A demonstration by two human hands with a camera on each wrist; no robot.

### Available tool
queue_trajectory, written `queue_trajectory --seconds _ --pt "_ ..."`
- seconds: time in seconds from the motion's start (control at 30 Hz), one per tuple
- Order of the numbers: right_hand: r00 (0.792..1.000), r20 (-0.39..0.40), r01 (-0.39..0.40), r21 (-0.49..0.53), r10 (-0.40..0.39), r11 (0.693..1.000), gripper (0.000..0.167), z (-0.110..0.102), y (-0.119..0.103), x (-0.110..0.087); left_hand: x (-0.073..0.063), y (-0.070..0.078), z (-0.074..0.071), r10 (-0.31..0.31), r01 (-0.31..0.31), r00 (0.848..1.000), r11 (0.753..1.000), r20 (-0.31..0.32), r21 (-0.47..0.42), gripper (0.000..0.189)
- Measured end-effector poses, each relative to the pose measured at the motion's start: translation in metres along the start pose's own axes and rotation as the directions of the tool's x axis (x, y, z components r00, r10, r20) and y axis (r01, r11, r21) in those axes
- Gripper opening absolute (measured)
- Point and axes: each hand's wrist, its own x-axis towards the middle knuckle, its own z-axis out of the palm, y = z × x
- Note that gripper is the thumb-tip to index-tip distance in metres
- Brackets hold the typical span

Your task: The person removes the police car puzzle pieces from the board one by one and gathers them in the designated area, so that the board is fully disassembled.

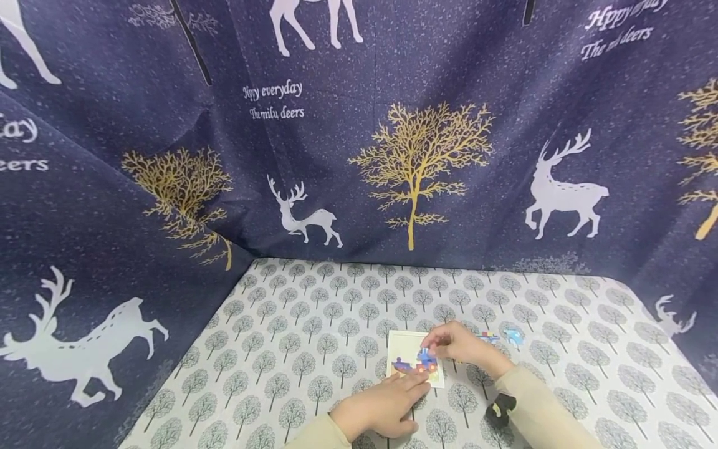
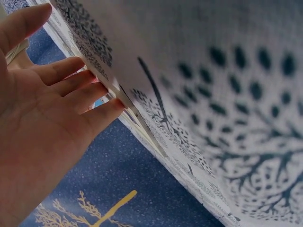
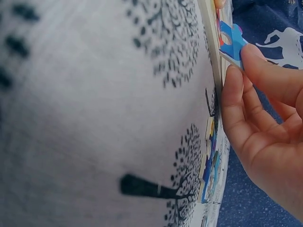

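A cream puzzle board (image 1: 405, 343) with a raised border lies on the table, a purple and red picture part (image 1: 401, 364) in its lower left. My right hand (image 1: 462, 346) pinches a blue puzzle piece (image 3: 233, 45) between thumb and fingers over the board's right side; in the right wrist view the piece is tilted. My left hand (image 1: 387, 405) lies palm down at the board's near edge, its extended fingers touching it. The left wrist view shows those fingertips (image 2: 118, 109) against the board's edge. Part of the picture is hidden by both hands.
Right of the board, partly behind my right forearm, lie a multicoloured puzzle piece (image 1: 489, 337) and a light blue piece (image 1: 513, 337). A tree-print cloth (image 1: 314, 312) covers the table. Dark blue deer-print curtains (image 1: 336, 125) stand at the back and left. My right wrist wears a black band (image 1: 500, 410).
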Motion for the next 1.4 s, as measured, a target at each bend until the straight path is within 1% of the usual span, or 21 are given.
queue_trajectory --seconds 0.1,0.27,0.37,0.5,0.6,0.8,0.93,1.1,1.23,1.4 --pt "1.000 0.009 0.003 0.015 -0.003 1.000 0.016 -0.001 -0.001 -0.002 -0.001 0.000 -0.001 0.004 -0.004 1.000 1.000 -0.002 -0.002 0.070" --pt "0.999 0.024 -0.040 0.029 0.039 0.999 0.024 -0.004 -0.001 -0.004 -0.002 0.001 -0.003 0.004 -0.004 1.000 1.000 0.006 -0.010 0.069" --pt "0.999 0.022 -0.046 0.015 0.046 0.999 0.025 -0.004 -0.002 -0.003 -0.003 0.002 -0.004 0.000 0.000 1.000 1.000 0.012 -0.012 0.069" --pt "0.998 0.013 -0.057 -0.019 0.057 0.998 0.024 -0.004 -0.003 -0.003 -0.002 0.002 -0.004 0.004 -0.004 1.000 1.000 0.005 -0.006 0.069" --pt "0.998 0.006 -0.062 -0.025 0.062 0.998 0.024 -0.003 -0.006 -0.003 -0.001 0.003 -0.005 0.007 -0.007 1.000 1.000 0.001 0.002 0.069" --pt "0.999 -0.006 -0.036 -0.031 0.036 0.999 0.024 -0.002 -0.010 -0.002 -0.001 0.003 -0.007 0.002 -0.002 1.000 1.000 0.006 0.003 0.069" --pt "1.000 0.000 -0.030 -0.038 0.030 0.999 0.024 -0.002 -0.011 -0.001 -0.001 0.003 -0.006 0.001 -0.001 1.000 1.000 0.012 0.000 0.069" --pt "1.000 -0.002 -0.024 -0.054 0.024 0.998 0.022 -0.002 -0.007 -0.001 -0.001 0.002 -0.004 0.004 -0.004 1.000 1.000 0.011 -0.001 0.069" --pt "1.000 -0.003 -0.016 -0.012 0.016 1.000 0.021 -0.003 -0.005 -0.003 -0.001 0.002 -0.003 -0.001 0.001 1.000 1.000 0.013 -0.007 0.069" --pt "0.999 -0.014 -0.029 0.056 0.030 0.998 0.022 -0.003 -0.001 -0.006 0.000 0.001 -0.004 -0.004 0.004 1.000 1.000 0.023 -0.018 0.069"
